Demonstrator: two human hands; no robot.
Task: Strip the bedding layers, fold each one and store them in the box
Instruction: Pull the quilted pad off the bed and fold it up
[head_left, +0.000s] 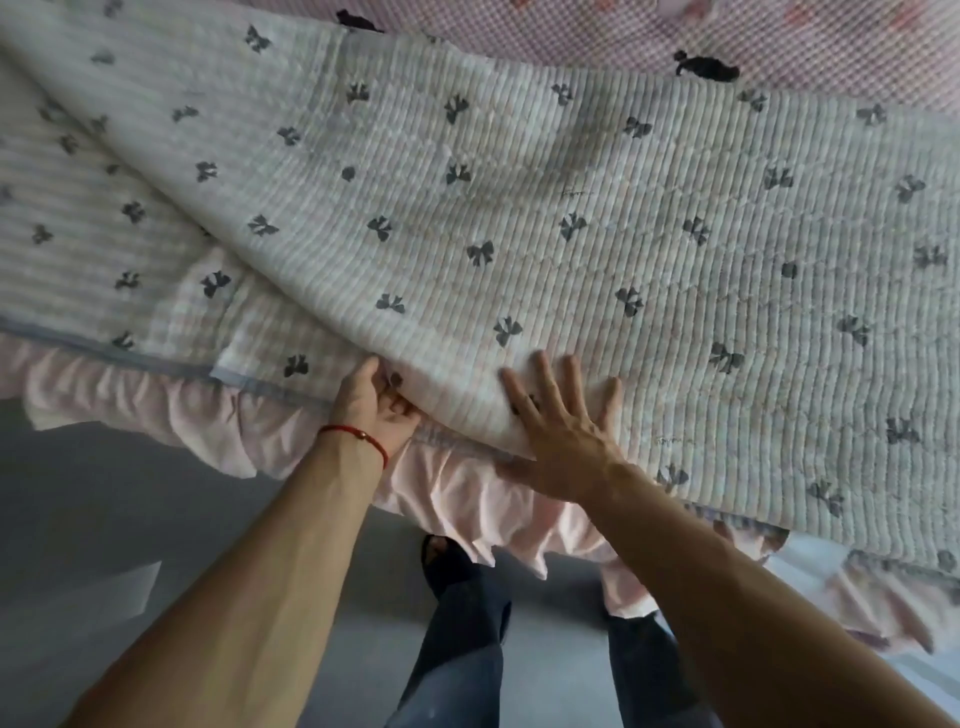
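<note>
While the left hand (376, 410) pinches the folded edge of the quilted bow-print cover (519, 208) with curled fingers, the right hand (563, 431) presses flat on it, fingers spread wide; cover lies folded over the pink-ruffled bed (457, 493).

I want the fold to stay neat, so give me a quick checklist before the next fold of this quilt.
1. Left hand grips the quilt edge: ok, fingers curl round the fold.
2. Right hand flat on the quilt, fingers spread: ok.
3. Folded layer lies smooth: ok near the hands; far end cannot tell.
4. Pink ruffle tucked in: not ok, it hangs off the bed edge.
5. Box within reach: cannot tell, none in view.
6. Floor free by the feet: ok where visible.
</note>
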